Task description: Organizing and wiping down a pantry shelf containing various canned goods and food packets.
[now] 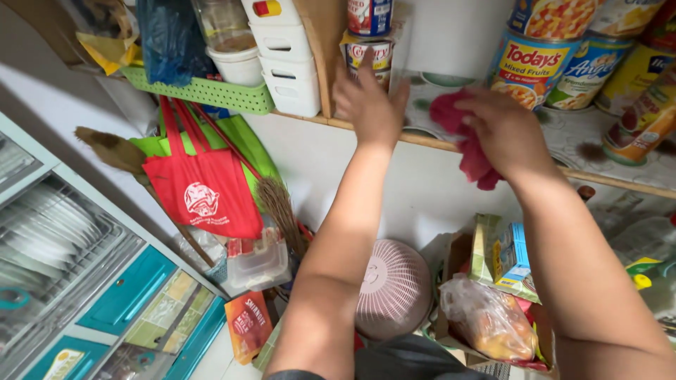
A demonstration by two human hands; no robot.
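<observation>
Two hands: both up at the wall shelf (422, 141), w/ tins stacked on it.
Right hand (503, 130): grip clenched on a pink-red cloth (468, 151), bunched under palm and fingers, pressed on the shelf's patterned liner.
Left hand (370, 105): fingers spread, released, resting vs. the stacked small tins (370, 53); not clear if it grips one or just steadies.
Cloth handling: soft, light, floppy, non-fragile; judged easy to hold by bunching anywhere, no slip risk.
Cloth vs. grip: mostly inside right hand, loose tail hangs below shelf edge, just left of the wrist.
Tins handling: judged heavy, stiff, smooth-sided; take round the side wall.
Right of cloth: big fruit tin (531, 67), near but apart; more tins and a lying bottle further right.
Left of small tins: white stacked bins (289, 63), green basket (204, 91).
Below shelf: red tote bag (204, 193), broom, pink fan (391, 288), boxes, bagged food.
</observation>
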